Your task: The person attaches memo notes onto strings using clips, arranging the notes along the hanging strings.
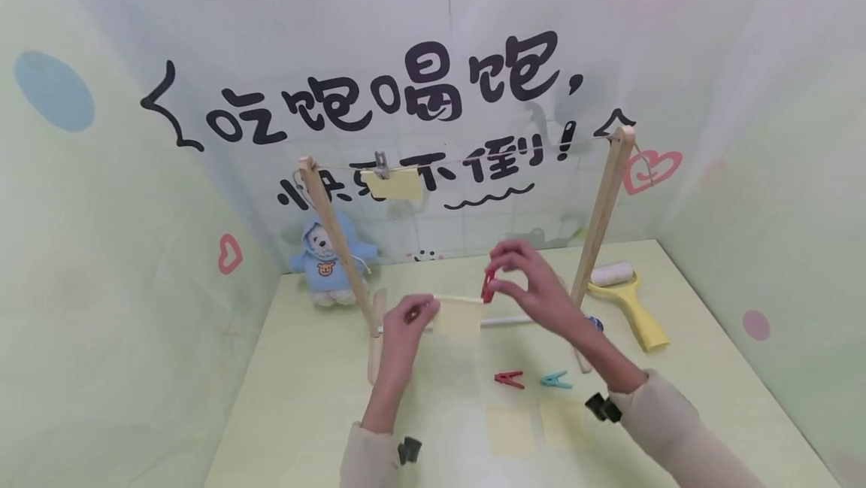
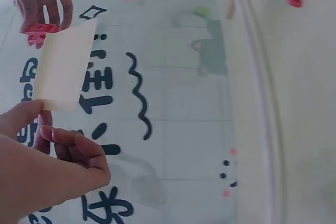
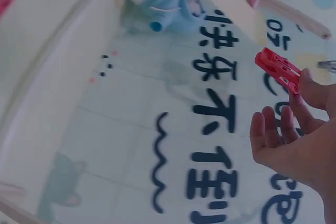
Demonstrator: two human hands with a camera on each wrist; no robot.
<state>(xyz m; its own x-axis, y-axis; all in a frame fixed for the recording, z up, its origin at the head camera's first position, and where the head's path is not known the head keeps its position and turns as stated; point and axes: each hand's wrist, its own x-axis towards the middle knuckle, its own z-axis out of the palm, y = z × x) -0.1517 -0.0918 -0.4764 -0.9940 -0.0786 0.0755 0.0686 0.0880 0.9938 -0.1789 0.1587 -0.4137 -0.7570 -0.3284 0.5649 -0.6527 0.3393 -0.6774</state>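
My left hand [image 1: 404, 334] pinches one end of a pale yellow paper slip [image 1: 458, 319], thumb and fingertip at its upper left corner. A red clothespin [image 1: 487, 286] is between the thumb and fingertip of my right hand [image 1: 537, 294], its front end close to the slip's other upper corner. In the right wrist view the remaining fingers of that hand [image 3: 294, 129] are loosely spread. Above and behind both hands a string [image 1: 467, 162] runs between two wooden posts. Near its left end, a metal clip [image 1: 381, 165] holds another yellow slip [image 1: 395, 185] on it.
Another red clothespin [image 1: 509, 380], a blue clothespin [image 1: 556, 380] and two yellow slips [image 1: 510, 430] lie in front. A white rod [image 1: 507, 320] crosses low between the posts. A plush bear [image 1: 331, 262] sits behind the left post [image 1: 341, 244]; a yellow lint roller [image 1: 632, 307] lies right.
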